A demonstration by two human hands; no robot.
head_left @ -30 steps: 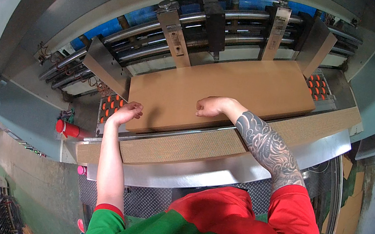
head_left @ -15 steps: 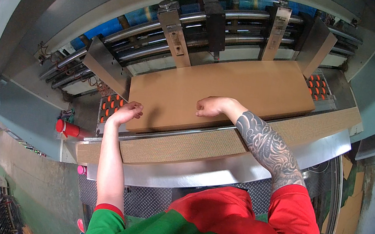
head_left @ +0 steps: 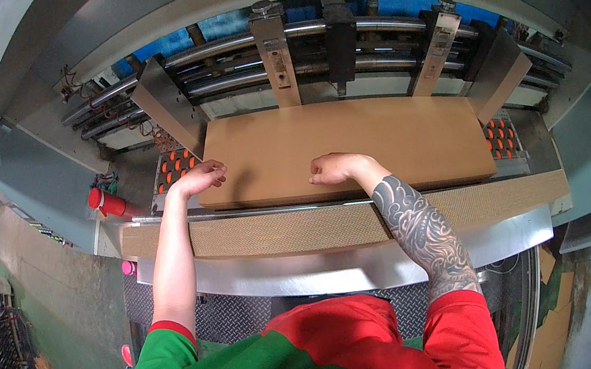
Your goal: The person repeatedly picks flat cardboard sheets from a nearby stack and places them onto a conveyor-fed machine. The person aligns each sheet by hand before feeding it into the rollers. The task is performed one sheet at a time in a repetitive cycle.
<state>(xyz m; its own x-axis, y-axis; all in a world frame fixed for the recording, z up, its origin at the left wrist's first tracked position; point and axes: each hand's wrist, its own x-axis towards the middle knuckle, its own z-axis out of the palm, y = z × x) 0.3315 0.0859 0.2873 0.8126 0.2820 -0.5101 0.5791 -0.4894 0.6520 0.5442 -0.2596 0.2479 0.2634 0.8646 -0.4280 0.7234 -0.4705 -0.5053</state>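
A stack of brown cardboard sheets [head_left: 396, 135] lies in the machine's feed bay, its flat top sheet facing up. My left hand [head_left: 201, 177] hovers at the stack's front left corner, fingers loosely bent and apart, with nothing in them. Over the middle of the top sheet is my right hand [head_left: 332, 169], its fingers curled into a loose fist with nothing visible inside. Whether it rests on the cardboard I cannot tell. Below both forearms runs a long strip of stacked cardboard edges [head_left: 288, 231], along the front of the bay.
Upright metal guides [head_left: 278, 58] stand behind the stack, and angled side plates [head_left: 169, 104] flank it. Steel bars and a blue roller [head_left: 228, 23] cross behind. Orange wheels [head_left: 500, 138] show at both ends. A red container [head_left: 107, 202] sits left. A metal ledge [head_left: 296, 277] fronts the bay.
The blue roller behind the bars shows different patches, as if turned. Both hands and the cardboard stack stay in practically the same place.
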